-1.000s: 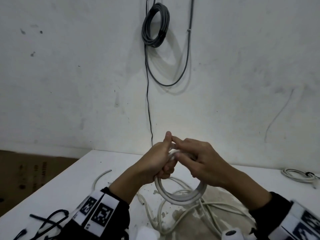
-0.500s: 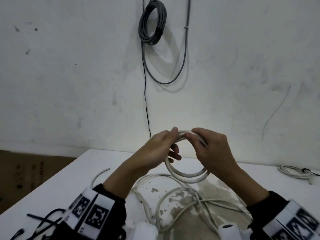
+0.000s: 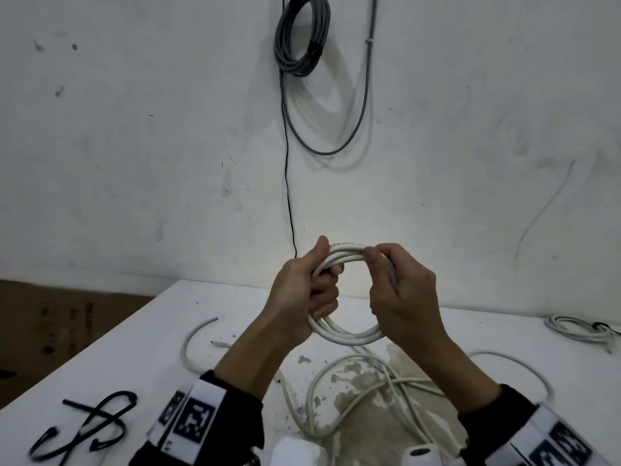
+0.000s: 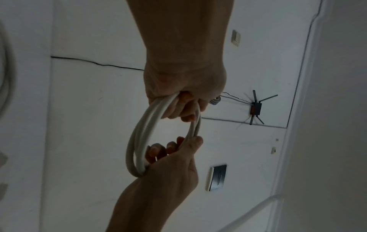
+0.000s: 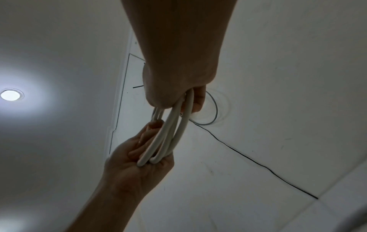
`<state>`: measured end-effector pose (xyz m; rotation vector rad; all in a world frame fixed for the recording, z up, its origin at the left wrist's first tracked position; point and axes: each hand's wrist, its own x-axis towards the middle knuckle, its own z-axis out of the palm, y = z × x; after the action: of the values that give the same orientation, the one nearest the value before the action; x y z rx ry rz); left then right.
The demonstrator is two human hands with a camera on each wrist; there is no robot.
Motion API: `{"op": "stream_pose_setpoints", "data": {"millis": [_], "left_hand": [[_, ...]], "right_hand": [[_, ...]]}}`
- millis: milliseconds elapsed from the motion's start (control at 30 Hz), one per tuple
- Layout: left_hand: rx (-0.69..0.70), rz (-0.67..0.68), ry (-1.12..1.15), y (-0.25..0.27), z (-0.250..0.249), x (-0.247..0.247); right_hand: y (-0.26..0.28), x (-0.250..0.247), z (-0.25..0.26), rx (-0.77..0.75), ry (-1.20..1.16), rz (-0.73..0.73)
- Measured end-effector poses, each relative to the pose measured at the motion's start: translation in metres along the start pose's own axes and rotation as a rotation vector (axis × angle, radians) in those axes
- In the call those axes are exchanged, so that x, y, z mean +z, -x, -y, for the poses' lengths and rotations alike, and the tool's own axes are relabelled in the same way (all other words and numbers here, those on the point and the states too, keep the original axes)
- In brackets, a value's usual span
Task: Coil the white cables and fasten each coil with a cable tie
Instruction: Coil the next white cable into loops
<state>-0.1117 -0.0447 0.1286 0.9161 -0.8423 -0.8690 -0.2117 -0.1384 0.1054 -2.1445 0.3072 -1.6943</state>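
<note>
A white cable coil (image 3: pixel 346 336) of several loops is held upright in the air above the white table (image 3: pixel 134 358). My left hand (image 3: pixel 309 290) grips its left side, fingers curled through the ring and thumb up along the top. My right hand (image 3: pixel 400 297) grips the right side, fingers curled over the loops. In the left wrist view the left hand (image 4: pixel 178 106) closes on the coil (image 4: pixel 139 138) from above, and the right hand (image 4: pixel 174 153) pinches it from below. In the right wrist view the loops of the coil (image 5: pixel 168 133) run from the right hand (image 5: pixel 178 97) into the left palm (image 5: pixel 143 150).
Loose white cables (image 3: pixel 353 391) lie tangled under my hands on a stained patch. Black cable ties (image 3: pixel 90 422) lie at the front left. A short curved cable piece (image 3: pixel 195 334) sits mid-left. A tied white coil (image 3: pixel 578 331) rests at the far right. A grey cable coil (image 3: pixel 302 35) hangs on the wall.
Both hands lifted the coil higher and moved apart to its two sides. The ring, which hung below the joined hands, now stands open between them.
</note>
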Motion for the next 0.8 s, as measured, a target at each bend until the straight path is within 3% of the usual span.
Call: {"op": "stream_pose_setpoints", "data": {"millis": [100,200,300,500,567,700,800], "left_hand": [[-0.013,0.046,-0.041,-0.001,-0.003,-0.007],[-0.007,-0.001,-0.188,0.0,-0.002,-0.015],[0.028,-0.075,-0.355,0.004,0.004,-0.016],[0.061,-0.144,-0.343,0.01,-0.002,-0.015],[0.035,-0.097,-0.298,0.012,-0.007,-0.019],[0.074,0.046,-0.437,0.017,-0.011,-0.031],[0.206,0.01,-0.628,0.018,-0.008,-0.037]], "right_hand": [[-0.002,-0.001,0.002,0.086,-0.033,0.148],[-0.009,-0.006,0.006,0.274,-0.182,0.361],[-0.009,-0.005,0.005,0.296,-0.198,0.445],[-0.003,0.008,0.012,-0.038,0.149,0.301],[-0.004,0.009,0.012,-0.142,0.195,0.251],[-0.005,0.015,0.011,-0.059,0.113,0.26],[-0.006,0.019,0.011,0.024,0.099,0.281]]}}
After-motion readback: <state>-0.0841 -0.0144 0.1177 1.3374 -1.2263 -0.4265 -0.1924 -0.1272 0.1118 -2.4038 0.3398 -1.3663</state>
